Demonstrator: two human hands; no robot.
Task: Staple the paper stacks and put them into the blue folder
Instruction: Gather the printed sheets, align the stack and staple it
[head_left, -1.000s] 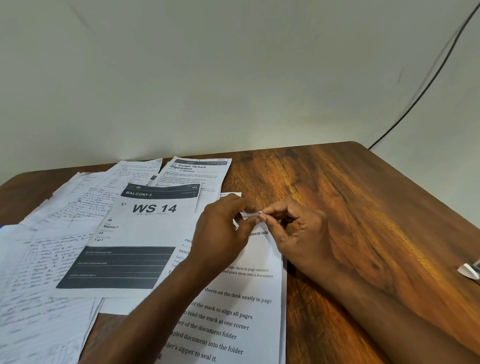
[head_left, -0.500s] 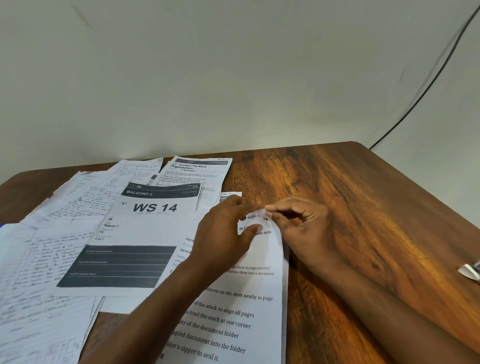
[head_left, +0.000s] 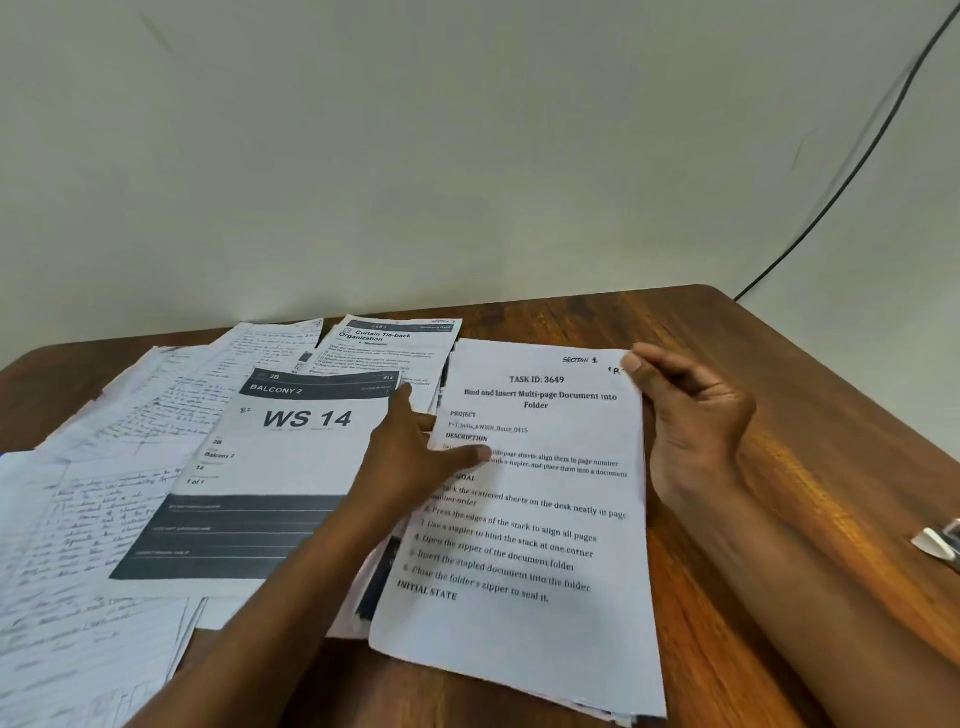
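Observation:
A printed paper stack headed "TASK ID: 3649" (head_left: 540, 519) lies flat on the wooden table (head_left: 779, 467), its lower sheets fanned out at the near right corner. My left hand (head_left: 415, 457) rests at the stack's left edge with fingers stretched out and the thumb lying on the top page. My right hand (head_left: 691, 415) stands on its side along the stack's right edge, palm toward the paper, its fingertips at the top right corner. Neither hand holds anything.
Left of the stack lie a "WS 14" sheet (head_left: 280, 467), a "Curtain Tie-back" sheet (head_left: 384, 343) and several handwritten pages (head_left: 78, 519). A small white and metal object (head_left: 937, 543) sits cut off at the right edge. A black cable (head_left: 857, 156) runs down the wall.
Both hands were pinching the stack's folded top corner. They have let go and moved apart to the left and right edges, and the top page now lies flat.

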